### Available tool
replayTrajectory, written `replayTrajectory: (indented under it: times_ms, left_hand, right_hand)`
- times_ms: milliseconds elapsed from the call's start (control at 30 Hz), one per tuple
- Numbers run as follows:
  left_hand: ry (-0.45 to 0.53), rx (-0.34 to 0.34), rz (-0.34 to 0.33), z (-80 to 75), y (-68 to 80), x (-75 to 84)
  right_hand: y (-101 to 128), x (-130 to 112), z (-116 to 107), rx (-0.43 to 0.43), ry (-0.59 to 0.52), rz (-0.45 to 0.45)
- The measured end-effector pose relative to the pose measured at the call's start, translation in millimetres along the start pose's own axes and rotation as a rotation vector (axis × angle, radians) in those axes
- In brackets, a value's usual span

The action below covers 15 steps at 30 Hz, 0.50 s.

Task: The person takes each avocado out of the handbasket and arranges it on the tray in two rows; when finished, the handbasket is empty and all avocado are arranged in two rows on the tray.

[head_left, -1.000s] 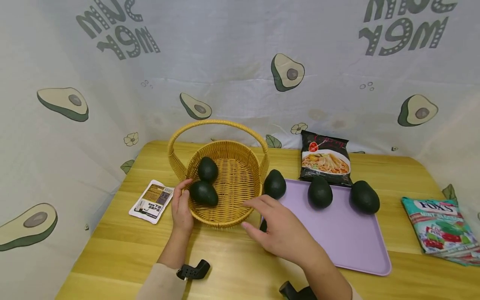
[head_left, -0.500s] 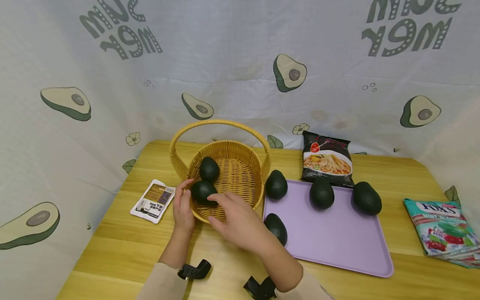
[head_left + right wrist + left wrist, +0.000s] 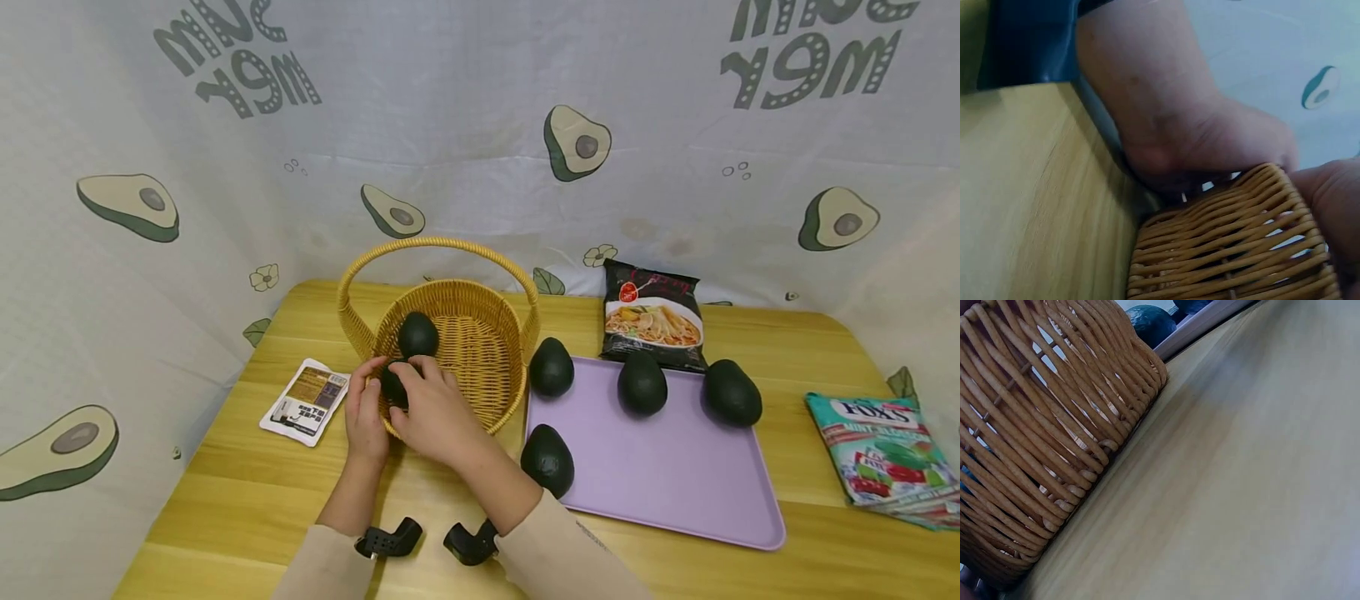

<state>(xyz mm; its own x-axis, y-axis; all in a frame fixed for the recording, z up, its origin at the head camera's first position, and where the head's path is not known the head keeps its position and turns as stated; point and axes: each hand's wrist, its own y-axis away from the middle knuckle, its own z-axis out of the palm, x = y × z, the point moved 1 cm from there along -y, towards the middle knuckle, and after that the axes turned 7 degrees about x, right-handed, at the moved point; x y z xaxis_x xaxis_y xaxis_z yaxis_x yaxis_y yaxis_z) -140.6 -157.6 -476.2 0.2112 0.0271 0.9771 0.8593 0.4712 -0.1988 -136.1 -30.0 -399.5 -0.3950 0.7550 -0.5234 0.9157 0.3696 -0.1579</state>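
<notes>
Avocado [image 3: 393,387] in basket [image 3: 480,358], between curved fingers [image 3: 429,368] of right hand [image 3: 438,418]

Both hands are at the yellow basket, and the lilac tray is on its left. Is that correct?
Not quite: the head view shows the lilac tray to the right of the yellow basket. The left hand and right hand are indeed at it.

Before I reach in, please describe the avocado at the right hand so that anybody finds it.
Left of the lilac tray stands a yellow wicker basket. Inside, at left, choose the nearer dark avocado: the right hand partly covers it, leaving the farther avocado in plain view.
</notes>
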Motion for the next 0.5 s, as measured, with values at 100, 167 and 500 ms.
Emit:
replayTrajectory:
  times_ms: [100, 167, 500]
  left_hand:
    - [0.004, -0.004, -0.001, 0.2, -0.1, 0.6]
    - [0.001, -0.009, 0.004, 0.2, 0.0, 1.0]
    - [-0.009, -0.012, 0.010, -0.6, 0.8, 1.2]
  right_hand:
    - [-6.9, 2.1, 4.7, -0.004, 0.036, 0.005]
    - [-10.5, 5.2, 7.3, -0.019, 0.026, 0.024]
    - [-16.7, 11.7, 12.5, -0.045, -0.078, 0.122]
